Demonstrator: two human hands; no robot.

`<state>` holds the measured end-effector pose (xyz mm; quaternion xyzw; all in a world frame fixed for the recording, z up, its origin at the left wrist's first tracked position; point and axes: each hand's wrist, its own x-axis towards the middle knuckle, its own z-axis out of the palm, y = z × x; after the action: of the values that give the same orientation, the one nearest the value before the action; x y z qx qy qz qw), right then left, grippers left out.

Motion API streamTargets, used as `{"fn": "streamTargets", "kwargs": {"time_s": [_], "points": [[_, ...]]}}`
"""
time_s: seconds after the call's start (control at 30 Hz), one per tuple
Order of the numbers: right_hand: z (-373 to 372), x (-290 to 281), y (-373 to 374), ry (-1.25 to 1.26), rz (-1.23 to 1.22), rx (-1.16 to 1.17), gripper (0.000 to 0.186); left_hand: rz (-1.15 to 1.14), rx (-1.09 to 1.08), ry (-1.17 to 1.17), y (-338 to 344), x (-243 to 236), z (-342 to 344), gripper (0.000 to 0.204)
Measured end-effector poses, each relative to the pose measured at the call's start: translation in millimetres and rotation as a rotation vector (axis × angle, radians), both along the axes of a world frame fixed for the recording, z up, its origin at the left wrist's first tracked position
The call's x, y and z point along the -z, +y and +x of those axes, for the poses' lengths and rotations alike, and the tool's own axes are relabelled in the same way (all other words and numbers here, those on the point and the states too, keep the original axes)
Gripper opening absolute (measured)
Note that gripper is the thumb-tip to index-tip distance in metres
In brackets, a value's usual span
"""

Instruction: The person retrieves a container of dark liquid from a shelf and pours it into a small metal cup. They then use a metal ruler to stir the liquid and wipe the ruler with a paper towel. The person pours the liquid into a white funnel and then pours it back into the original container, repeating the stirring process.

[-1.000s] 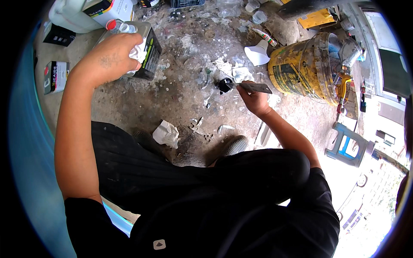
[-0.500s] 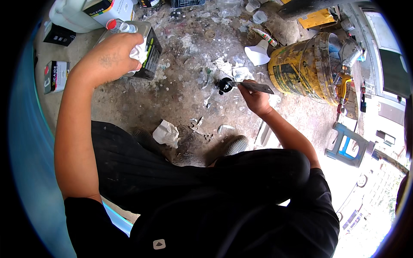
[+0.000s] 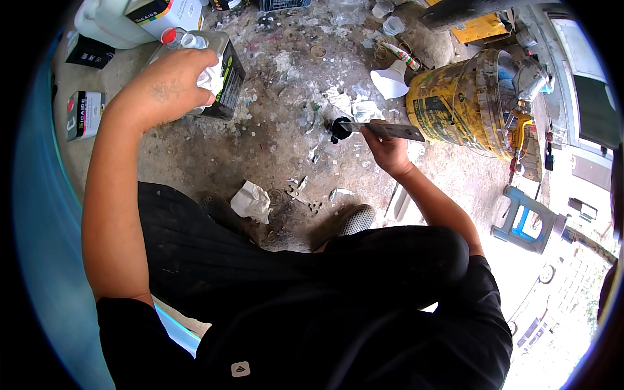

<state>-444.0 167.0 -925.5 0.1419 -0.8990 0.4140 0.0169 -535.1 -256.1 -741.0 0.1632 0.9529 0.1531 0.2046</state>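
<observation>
Nearest the body, the knees point(image 3: 396, 250) are bent, with a dotted shoe point(image 3: 358, 220) and a crumpled white paper point(image 3: 251, 202) on the floor point(image 3: 195, 156) between them and the work. Beyond, the right hand point(image 3: 388, 151) pinches a flat metal scraper point(image 3: 406, 133). Its long axis runs nearly left to right across the body; the left end meets the mouth of a small black cup point(image 3: 340, 129) — how deep it goes, I cannot tell — and the other end juts right, past the hand, toward a paint-stained yellow bucket point(image 3: 448, 107).

The cup stands on the floor just left of the right hand, clearly the nearer one. Well apart, up and left, the left hand point(image 3: 170, 88) has its fingers curled on a white wad point(image 3: 211, 80) at a rectangular can point(image 3: 231, 88). Stained concrete stretches between can and cup; on the right, the bucket's side bounds the scraper's room. Farther off lie a white paper cone point(image 3: 390, 80) and a tube point(image 3: 401, 56).
</observation>
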Motion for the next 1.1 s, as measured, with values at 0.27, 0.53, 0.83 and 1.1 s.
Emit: {"fn": "streamTargets", "kwargs": {"time_s": [0.27,0.53,0.83,1.1], "points": [[4,9,5,-0.069,0.083,0.004,0.010,-0.019,0.018,-0.011,2,-2,-2,0.057],[1,4,2,-0.031,0.004,-0.012,0.010,-0.012,0.004,-0.011,1,0,0,0.058],[3,15,7,-0.009,0.043,0.008,0.009,-0.029,0.001,-0.048,4,-4,-1,0.060],[3,9,2,-0.063,-0.003,-0.054,0.005,-0.013,0.004,-0.030,3,-3,-1,0.061]]}}
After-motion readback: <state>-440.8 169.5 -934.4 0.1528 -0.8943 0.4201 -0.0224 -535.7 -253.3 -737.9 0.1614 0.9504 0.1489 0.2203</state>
